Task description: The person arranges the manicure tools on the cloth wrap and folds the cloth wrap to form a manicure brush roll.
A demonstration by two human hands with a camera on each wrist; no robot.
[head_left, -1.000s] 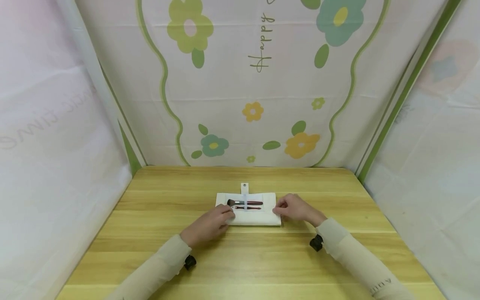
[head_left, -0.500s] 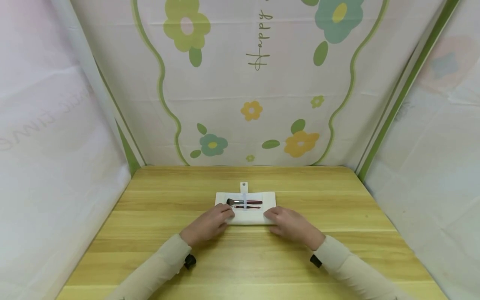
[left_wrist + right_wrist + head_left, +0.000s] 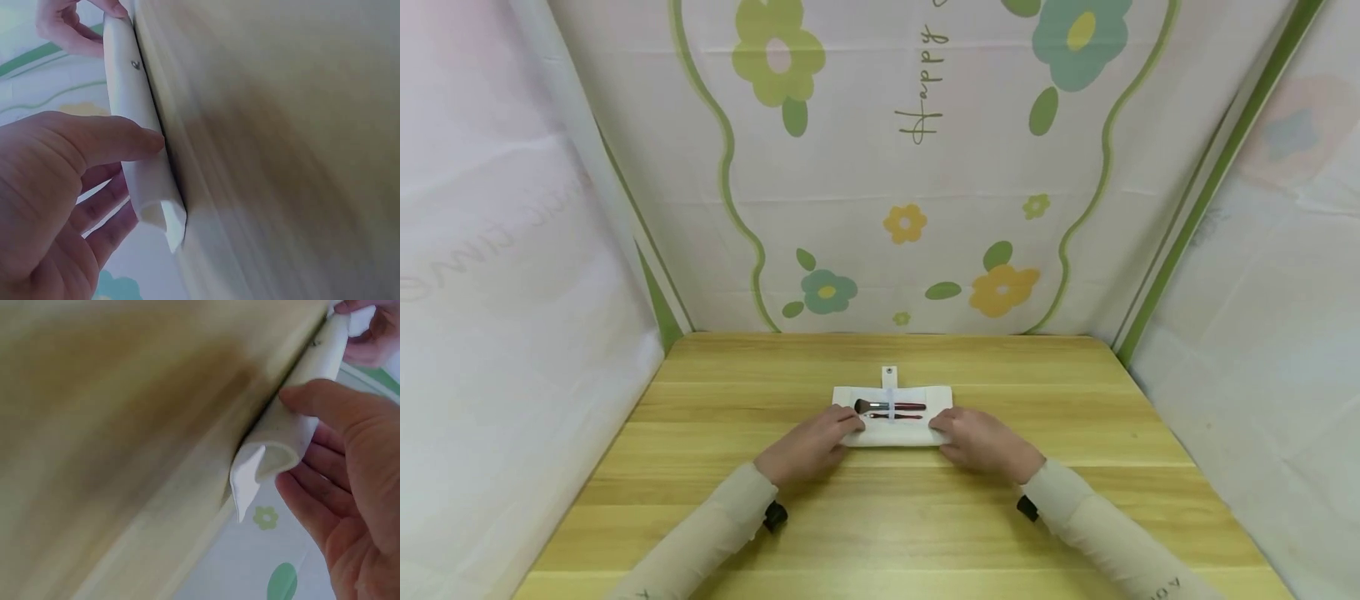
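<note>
A white brush roll (image 3: 895,434) lies on the wooden table, its near edge folded over into a loose curl. On its inner face a dark-bristled makeup brush (image 3: 902,407) and a thinner red-handled tool (image 3: 901,417) sit under a clear band. My left hand (image 3: 812,437) pinches the left end of the fold, thumb on the near side and fingers over the top. At the right end my right hand (image 3: 985,442) grips the fold the same way. Both wrist views show the rolled white edge (image 3: 147,175) between thumb and fingers, with a small metal snap (image 3: 135,64) on its outside.
A strap with a snap (image 3: 889,375) sticks out from the roll's far side. The wooden table (image 3: 880,525) runs back to a white flowered cloth wall (image 3: 850,183), with more cloth at both sides.
My right hand has moved inward from the roll's right corner and now holds the near fold. My left hand has shifted slightly left, and the near edge sits a little farther back.
</note>
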